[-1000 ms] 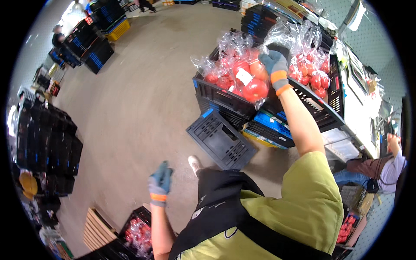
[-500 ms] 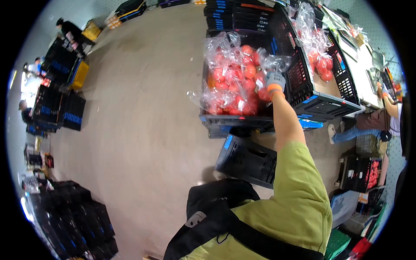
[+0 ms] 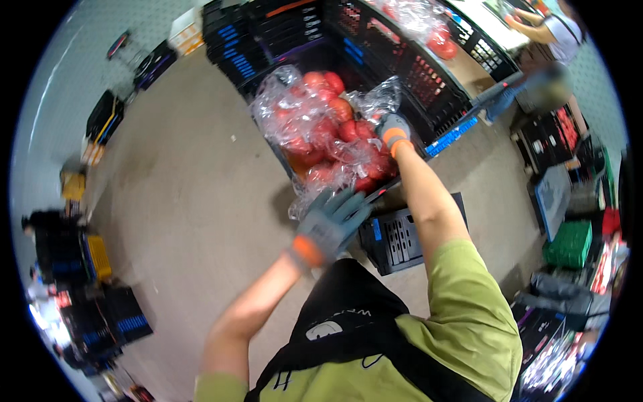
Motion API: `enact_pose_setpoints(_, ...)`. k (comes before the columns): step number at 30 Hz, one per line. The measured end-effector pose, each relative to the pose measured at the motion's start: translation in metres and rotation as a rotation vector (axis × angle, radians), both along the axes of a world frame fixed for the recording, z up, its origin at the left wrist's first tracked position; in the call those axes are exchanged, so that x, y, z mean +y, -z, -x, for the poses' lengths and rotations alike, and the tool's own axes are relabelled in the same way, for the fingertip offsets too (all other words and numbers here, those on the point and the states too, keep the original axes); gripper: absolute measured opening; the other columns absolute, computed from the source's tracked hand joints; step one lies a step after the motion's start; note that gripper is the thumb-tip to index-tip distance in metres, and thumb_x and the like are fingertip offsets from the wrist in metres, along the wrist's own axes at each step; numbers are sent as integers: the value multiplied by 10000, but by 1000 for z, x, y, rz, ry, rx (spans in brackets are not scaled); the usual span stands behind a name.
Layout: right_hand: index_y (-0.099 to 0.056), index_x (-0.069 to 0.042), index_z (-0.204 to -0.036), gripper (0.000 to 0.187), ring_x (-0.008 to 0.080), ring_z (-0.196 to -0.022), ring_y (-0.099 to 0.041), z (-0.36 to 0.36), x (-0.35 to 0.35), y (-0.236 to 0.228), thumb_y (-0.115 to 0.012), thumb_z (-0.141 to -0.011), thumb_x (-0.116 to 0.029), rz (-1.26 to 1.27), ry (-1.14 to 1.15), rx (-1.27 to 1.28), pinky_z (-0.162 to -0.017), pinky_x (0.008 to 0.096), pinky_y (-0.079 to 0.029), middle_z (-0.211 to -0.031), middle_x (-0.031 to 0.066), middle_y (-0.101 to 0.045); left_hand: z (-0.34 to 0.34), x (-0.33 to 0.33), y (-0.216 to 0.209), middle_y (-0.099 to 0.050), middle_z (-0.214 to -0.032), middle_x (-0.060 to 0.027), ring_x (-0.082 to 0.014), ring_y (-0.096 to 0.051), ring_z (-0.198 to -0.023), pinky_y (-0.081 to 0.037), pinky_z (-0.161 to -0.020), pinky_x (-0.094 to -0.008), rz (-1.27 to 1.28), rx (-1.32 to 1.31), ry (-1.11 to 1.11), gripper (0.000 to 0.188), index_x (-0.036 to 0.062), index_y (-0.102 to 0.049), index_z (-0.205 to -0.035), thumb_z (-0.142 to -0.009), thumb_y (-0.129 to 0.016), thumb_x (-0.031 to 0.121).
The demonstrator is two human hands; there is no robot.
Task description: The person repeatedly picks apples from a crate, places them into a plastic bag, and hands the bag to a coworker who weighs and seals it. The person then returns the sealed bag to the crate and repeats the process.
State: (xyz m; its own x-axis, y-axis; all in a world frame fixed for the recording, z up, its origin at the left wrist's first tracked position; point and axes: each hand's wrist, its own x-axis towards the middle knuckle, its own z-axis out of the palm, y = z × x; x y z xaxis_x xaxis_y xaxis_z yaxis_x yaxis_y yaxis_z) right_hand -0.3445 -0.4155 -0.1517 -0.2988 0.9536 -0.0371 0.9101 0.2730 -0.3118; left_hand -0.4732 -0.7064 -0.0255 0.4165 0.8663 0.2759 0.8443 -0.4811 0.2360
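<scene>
Clear plastic bags of red round fruit [image 3: 340, 107], apples by their look, fill the near part of a black crate [image 3: 299, 175]. My right hand [image 3: 394, 126], in a grey glove with an orange cuff, is closed on the gathered top of a clear plastic bag [image 3: 380, 99] at the crate's right side. What that bag holds is partly hidden by the hand. My left hand [image 3: 329, 224], gloved the same way, hovers at the crate's near left corner with its fingers spread, close to the plastic of the nearest bag.
Beside the crate on the right stands another black crate [image 3: 469, 74] with bagged fruit. Stacked black crates [image 3: 231, 50] rise behind. A smaller black crate [image 3: 395, 238] sits below, near me. A co-worker [image 3: 559, 37] is at the far right; a green crate [image 3: 569, 244] stands nearer.
My left hand has come into view, reaching toward the crate's near corner. My view has turned, so the crate lies further left. My right hand stays at the crate's right side.
</scene>
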Motion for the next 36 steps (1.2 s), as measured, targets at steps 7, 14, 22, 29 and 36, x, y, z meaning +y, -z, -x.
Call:
enact_pose_setpoints(7, -685, -86, -916, 250, 364, -897, -618, 18, 8, 5, -639, -722, -237, 54, 154, 320, -802, 412, -488, -950, 187, -651, 30, 168, 123, -571, -1200, -151, -322, -567, -1069, -417, -866, -546, 759, 299, -358, 387, 98, -532, -1216, -870, -425, 235)
enact_pose_setpoints(14, -686, -73, -806, 188, 373, -788, -621, 22, -8, -2, -552, -765, -199, -36, 149, 308, -716, 450, -498, -849, 193, -648, 55, 147, 86, -647, -990, -206, -350, -645, -893, -495, -769, -453, 878, 420, 53, 317, 56, -654, -1008, -853, -445, 235)
enact_pose_setpoints(22, -516, -39, -1238, 560, 378, -1049, -543, 14, -105, -29, -675, -728, -205, -134, 506, 253, -901, 440, -435, -1131, 215, -575, 133, 170, 64, -627, -1038, -204, -368, -614, -922, -484, -801, -425, 895, -215, 263, 504, 22, -581, -1141, -785, -646, 373)
enact_pose_setpoints(29, -547, 13, -1140, 537, 341, -830, -603, 89, -229, 39, -609, -811, -407, 9, 1433, 422, -798, 402, -469, -952, 228, -631, 334, 408, 106, -578, -1154, -226, -358, -555, -1045, -433, -913, -386, -210, 40, -299, 633, -63, -470, -1253, -765, -715, 256)
enact_pose_setpoints(36, -621, -40, -955, 352, 302, -754, -639, 63, -239, 127, -616, -818, -364, 152, 1659, 775, -694, 392, -481, -822, 175, -667, 367, 460, 214, -651, -1074, -162, -265, -619, -903, -474, -769, -373, 592, -596, -241, 503, -18, -604, -1129, -746, -746, 275)
